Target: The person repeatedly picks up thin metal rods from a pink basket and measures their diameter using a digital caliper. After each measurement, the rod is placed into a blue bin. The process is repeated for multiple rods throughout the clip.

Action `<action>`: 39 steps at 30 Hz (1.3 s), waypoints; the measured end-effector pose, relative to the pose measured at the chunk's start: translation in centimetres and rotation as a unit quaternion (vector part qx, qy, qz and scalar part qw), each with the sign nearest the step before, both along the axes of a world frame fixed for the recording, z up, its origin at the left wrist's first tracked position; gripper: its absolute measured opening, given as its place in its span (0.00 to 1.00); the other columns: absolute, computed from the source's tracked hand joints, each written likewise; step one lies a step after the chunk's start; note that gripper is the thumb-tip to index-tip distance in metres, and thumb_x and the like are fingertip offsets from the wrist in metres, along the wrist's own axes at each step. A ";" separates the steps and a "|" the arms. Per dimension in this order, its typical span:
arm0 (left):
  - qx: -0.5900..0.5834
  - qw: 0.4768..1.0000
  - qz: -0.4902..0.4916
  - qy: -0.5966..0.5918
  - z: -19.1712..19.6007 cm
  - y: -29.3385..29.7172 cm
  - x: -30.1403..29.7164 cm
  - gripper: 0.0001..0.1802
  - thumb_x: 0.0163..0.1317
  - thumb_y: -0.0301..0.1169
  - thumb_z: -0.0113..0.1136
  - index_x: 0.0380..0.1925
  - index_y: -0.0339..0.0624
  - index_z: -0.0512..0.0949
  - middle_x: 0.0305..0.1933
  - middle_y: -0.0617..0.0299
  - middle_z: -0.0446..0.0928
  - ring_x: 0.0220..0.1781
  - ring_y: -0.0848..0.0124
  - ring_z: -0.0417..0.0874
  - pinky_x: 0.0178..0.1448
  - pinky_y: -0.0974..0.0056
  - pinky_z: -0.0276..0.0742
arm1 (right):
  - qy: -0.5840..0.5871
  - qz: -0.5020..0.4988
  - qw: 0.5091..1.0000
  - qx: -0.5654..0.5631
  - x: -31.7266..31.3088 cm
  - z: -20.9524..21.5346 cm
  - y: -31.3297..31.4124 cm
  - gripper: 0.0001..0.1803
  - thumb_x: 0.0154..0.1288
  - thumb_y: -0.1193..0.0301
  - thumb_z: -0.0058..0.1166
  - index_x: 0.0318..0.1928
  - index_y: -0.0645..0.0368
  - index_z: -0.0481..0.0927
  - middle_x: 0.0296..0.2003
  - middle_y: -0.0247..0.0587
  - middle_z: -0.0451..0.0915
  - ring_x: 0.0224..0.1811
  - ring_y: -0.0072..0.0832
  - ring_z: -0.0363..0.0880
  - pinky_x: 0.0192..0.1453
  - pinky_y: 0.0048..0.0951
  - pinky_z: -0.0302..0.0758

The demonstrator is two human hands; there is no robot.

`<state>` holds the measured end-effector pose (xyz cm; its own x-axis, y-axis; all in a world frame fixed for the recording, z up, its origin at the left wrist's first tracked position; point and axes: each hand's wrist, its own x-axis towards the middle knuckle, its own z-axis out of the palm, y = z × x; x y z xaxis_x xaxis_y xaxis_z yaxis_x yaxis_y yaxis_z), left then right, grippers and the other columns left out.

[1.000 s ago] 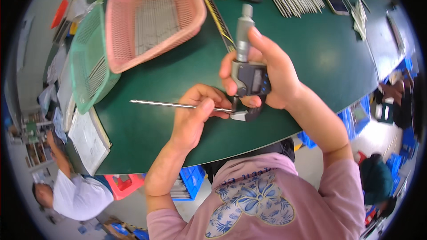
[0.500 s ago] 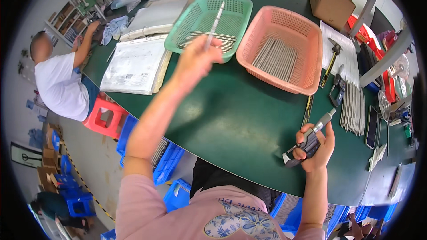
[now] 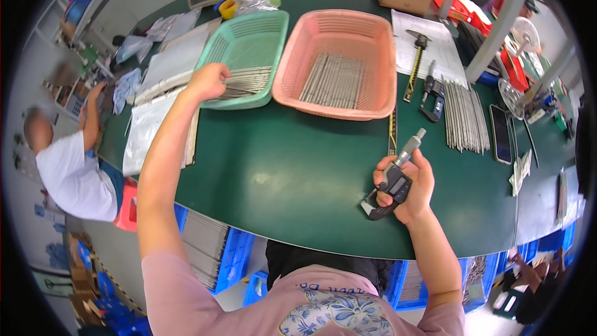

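Around the middle of the table (image 3: 292,180), we count one green basket (image 3: 249,43) at eleven o'clock and one pink basket (image 3: 339,111) at one, likely to separate two lots of rods (image 3: 333,81), bunched too close to count. Our left hand (image 3: 210,81) curls over the green basket's left side; we cannot tell if it grips one. Well apart, at four, our right hand (image 3: 418,193) clamps one gauge (image 3: 397,185), screen up, probably for easy reading.

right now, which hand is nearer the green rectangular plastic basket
Left. The left hand is at the left rim of the basket; the right hand, holding a grey-and-black micrometer, is apart, farther right and nearer the person.
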<state>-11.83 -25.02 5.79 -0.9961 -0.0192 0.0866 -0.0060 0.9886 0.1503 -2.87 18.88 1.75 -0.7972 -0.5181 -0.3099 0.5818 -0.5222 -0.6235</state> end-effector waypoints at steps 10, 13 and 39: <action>-0.124 0.978 -0.016 -0.166 2.5 20.1 -3.2 0.25 0.54 0.51 0.48 0.26 0.38 0.79 0.32 0.52 0.78 0.37 0.60 0.79 0.42 0.59 0.73 | 0.011 0.016 1.000 0.009 0.7 -0.4 -0.2 0.32 0.59 0.45 0.31 0.32 0.66 0.72 0.21 0.46 0.73 0.11 0.28 0.65 0.16 0.24 0.64; -0.176 0.969 -0.019 -0.172 -0.3 20.2 -4.1 0.35 0.55 0.60 0.40 0.27 0.35 0.80 0.28 0.52 0.79 0.33 0.58 0.80 0.40 0.59 0.74 | 0.015 0.030 0.999 0.001 0.9 -0.4 -0.8 0.31 0.58 0.45 0.33 0.33 0.65 0.72 0.22 0.45 0.73 0.12 0.27 0.66 0.17 0.24 0.64; 0.759 0.604 -0.120 -0.213 2.5 16.1 -2.4 0.08 0.63 0.33 0.49 0.37 0.41 0.65 0.30 0.70 0.63 0.23 0.81 0.64 0.23 0.77 0.62 | 0.017 -0.003 1.000 -0.003 1.3 -0.6 0.0 0.27 0.53 0.48 0.41 0.25 0.63 0.71 0.14 0.40 0.71 0.05 0.23 0.63 0.08 0.25 0.60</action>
<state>-14.20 -8.96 8.24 -0.9117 0.3944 -0.1148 -0.2477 -0.3051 0.9195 -1.61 18.88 1.16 -0.8100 -0.5155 -0.2796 0.5577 -0.5295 -0.6392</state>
